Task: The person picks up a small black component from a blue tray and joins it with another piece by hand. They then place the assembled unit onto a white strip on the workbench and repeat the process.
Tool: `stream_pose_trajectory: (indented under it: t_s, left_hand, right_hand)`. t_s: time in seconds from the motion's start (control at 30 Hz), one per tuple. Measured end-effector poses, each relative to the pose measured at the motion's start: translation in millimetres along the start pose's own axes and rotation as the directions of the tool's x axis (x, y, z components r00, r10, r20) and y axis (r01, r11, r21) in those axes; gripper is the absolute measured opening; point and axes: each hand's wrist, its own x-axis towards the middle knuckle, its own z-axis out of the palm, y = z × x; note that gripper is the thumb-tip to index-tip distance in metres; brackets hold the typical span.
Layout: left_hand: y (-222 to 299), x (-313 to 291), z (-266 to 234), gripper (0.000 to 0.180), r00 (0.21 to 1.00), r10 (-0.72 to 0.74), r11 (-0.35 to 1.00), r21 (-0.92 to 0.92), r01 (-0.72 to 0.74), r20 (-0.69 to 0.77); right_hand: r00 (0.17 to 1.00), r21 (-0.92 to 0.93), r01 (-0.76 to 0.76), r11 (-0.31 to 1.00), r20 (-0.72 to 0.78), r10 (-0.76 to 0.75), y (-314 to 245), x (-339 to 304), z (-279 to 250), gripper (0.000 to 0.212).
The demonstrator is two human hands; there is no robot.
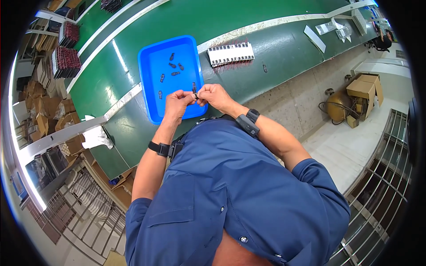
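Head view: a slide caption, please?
Left hand and right hand pinch a small part over a blue tray holding dark pieces.

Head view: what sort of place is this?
Likely a factory or workshop: there is a long green bench, a blue tray holding small dark parts, and a white strip with red wires sticking out.

Tray (188, 53) on table (282, 46) before me, small parts (173, 65) in it. My left hand (176, 103) over tray's near part; right hand (214, 96) at tray's right edge. Rack (230, 55) on table, right of tray; loose piece (265, 68) right of rack.
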Motion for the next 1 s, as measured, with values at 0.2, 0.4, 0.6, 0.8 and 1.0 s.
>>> stream_pose_trajectory:
  t_s: [0.2, 0.4, 0.6, 0.8, 1.0]
  left_hand:
    - [-7.9, 1.8, -1.7, 0.009, 1.000, -0.001, 1.000, 0.002, 0.001, -0.011]
    - [-4.0, -1.9, 4.9, 0.012, 0.998, 0.019, 0.999, -0.030, -0.021, -0.065]
    - [5.0, -8.0, 7.7, 0.013, 0.996, 0.038, 0.998, 0.043, -0.035, -0.077]
    - [11.2, -11.0, 6.7, 0.013, 0.999, 0.048, 0.982, 0.181, -0.052, 0.024]
    - [5.3, -9.0, 7.7, 0.010, 0.993, 0.108, 0.975, 0.190, -0.116, 0.052]
  right_hand:
    - [1.000, 0.011, -0.007, 1.000, -0.003, 0.007, 0.2, -2.2, 2.3, 0.014]
    - [1.000, -0.013, -0.019, 1.000, -0.004, 0.019, 4.8, 0.3, 4.2, 0.015]
    - [0.996, -0.156, 0.061, 0.986, -0.055, -0.070, -5.5, 2.3, -4.4, 0.018]
    - [0.997, -0.163, 0.073, 0.984, 0.006, -0.073, -13.2, 5.7, -10.9, 0.027]
    - [0.997, -0.146, 0.057, 0.988, 0.051, -0.050, -16.3, 2.5, -13.7, 0.029]
